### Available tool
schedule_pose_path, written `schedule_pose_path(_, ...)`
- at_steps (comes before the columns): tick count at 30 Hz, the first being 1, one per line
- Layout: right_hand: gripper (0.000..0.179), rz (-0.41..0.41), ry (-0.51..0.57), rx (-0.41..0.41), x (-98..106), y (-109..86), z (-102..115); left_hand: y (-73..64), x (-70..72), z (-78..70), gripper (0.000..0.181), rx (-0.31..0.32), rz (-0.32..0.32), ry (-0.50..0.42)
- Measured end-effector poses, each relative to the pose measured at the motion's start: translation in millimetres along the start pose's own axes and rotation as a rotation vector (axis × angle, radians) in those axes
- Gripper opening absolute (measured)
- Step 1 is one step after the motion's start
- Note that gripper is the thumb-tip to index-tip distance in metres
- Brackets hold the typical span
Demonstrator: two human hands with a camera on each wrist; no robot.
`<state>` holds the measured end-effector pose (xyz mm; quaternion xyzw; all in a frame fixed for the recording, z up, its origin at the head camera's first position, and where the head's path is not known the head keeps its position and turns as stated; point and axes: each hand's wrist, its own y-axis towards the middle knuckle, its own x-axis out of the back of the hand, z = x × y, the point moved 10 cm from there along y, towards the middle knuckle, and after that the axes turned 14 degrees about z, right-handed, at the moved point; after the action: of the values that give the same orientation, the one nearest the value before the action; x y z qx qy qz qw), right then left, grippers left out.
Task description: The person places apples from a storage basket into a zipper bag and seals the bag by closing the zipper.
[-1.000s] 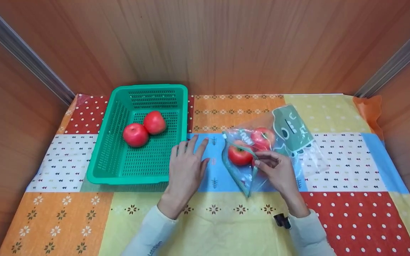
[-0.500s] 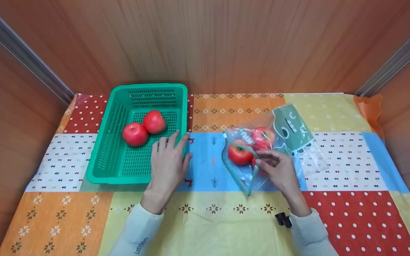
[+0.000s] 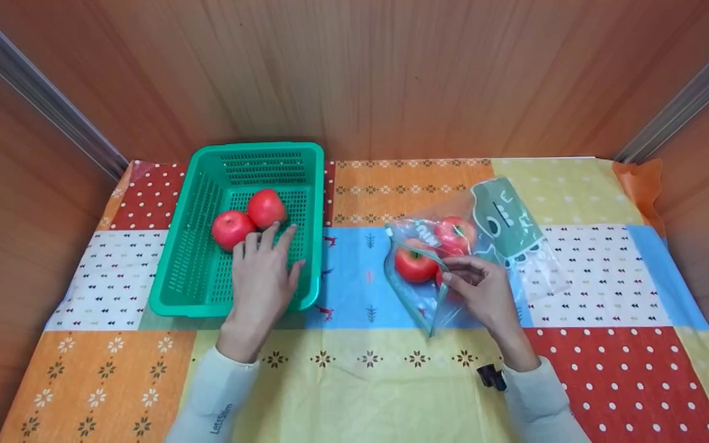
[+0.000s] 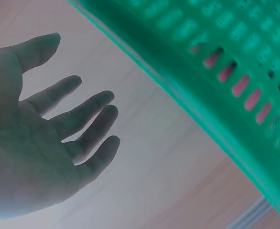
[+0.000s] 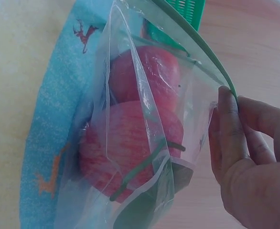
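Note:
My left hand (image 3: 262, 277) reaches over the near side of the green basket (image 3: 173, 271), fingers spread and holding nothing. Its fingertips overlap the lower edge of one red apple (image 3: 266, 208) in the head view; a second apple (image 3: 232, 230) lies against that one in the basket. In the left wrist view the left hand (image 4: 63, 119) shows loosely extended fingers above the basket rim (image 4: 178, 105). My right hand (image 3: 484, 292) pinches the green zip edge of a clear zip bag (image 3: 410, 307). Inside the bag are several apples (image 5: 130, 148), and its mouth gapes toward the basket.
A patchwork tablecloth (image 3: 354, 394) covers the table. Wooden panels (image 3: 391, 74) stand behind and at both sides. An orange flap (image 3: 640, 184) hangs at the far right corner. Beside the right sleeve is a small black object (image 3: 491, 377).
My left hand has moved left from beside the basket, across its rim, to over the apples' near edge. The right hand keeps its pinch on the bag, which has barely moved.

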<state>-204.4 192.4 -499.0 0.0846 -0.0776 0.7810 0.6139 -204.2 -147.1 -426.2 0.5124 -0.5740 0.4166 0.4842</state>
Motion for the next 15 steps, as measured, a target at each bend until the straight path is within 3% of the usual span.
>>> schedule_pose_path(15, 0.025, -0.024, -0.03, -0.002, 1, 0.4, 0, 6.2, 9.4, 51.3, 0.069, 0.059, 0.064, -0.025)
